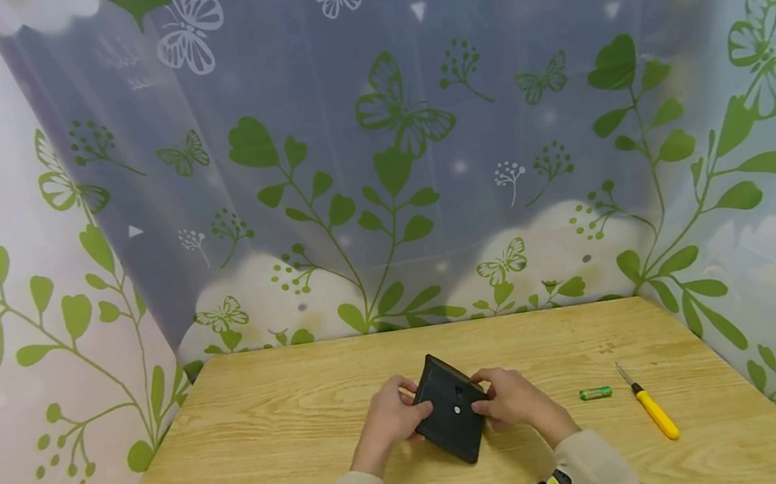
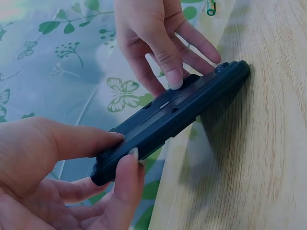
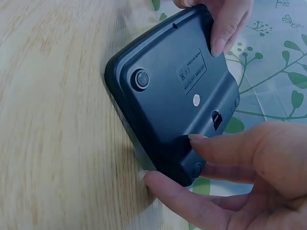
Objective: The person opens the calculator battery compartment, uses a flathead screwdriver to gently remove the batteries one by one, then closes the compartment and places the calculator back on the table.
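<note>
A black calculator (image 1: 445,412) is tilted up off the wooden table, its back facing me, one corner low near the wood. Its printed label (image 3: 192,72), round white sticker (image 3: 196,100) and small battery opening (image 3: 217,120) show in the right wrist view. My left hand (image 1: 393,417) grips one side, thumb on the back and fingers behind the edge. From the opposite side my right hand (image 1: 512,398) holds it the same way, thumb close to the battery opening. The keys and screen face away, hidden.
On the table (image 1: 273,434) to the right lie a green battery (image 1: 596,393) and a yellow-handled screwdriver (image 1: 656,412), its tip pointing away. Several tiny pieces (image 1: 606,348) lie beyond them. A leaf-and-butterfly curtain (image 1: 325,201) hangs behind the table.
</note>
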Tool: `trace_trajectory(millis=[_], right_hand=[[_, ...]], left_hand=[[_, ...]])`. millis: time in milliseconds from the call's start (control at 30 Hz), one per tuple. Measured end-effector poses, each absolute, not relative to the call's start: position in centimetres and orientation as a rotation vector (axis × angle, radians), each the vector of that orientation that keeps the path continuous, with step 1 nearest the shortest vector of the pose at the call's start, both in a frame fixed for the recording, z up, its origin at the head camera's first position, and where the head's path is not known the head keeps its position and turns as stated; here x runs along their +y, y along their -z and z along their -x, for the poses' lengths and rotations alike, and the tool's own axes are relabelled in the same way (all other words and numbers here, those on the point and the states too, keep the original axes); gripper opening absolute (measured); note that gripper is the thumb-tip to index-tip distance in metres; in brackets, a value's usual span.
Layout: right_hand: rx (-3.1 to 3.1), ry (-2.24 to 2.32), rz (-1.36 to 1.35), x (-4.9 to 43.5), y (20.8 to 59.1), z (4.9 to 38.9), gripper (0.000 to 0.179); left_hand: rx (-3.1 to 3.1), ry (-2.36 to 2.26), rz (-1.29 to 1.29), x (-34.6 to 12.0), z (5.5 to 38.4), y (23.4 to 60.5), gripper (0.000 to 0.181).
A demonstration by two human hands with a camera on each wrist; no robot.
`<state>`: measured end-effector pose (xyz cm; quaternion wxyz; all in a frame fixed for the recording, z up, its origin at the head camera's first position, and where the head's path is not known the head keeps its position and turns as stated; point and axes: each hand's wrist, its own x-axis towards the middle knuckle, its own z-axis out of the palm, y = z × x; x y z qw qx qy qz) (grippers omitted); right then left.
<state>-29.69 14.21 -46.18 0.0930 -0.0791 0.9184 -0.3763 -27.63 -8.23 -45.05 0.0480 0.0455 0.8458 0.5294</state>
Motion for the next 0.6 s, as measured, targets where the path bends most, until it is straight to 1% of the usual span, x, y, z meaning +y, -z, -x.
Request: trace_trajectory(millis=[333, 600], right_hand=[[2.723, 1.096, 0.228, 14.11, 46.24, 29.78, 0.046], [2.727, 1.108, 0.255, 14.05, 45.97, 29.74, 0.043]], left_hand=[[2.601, -1.661, -0.127, -8.25, 27.55, 44.73, 0.031], [2.668, -1.654, -0.093, -8.35, 27.59, 44.35, 0.028]])
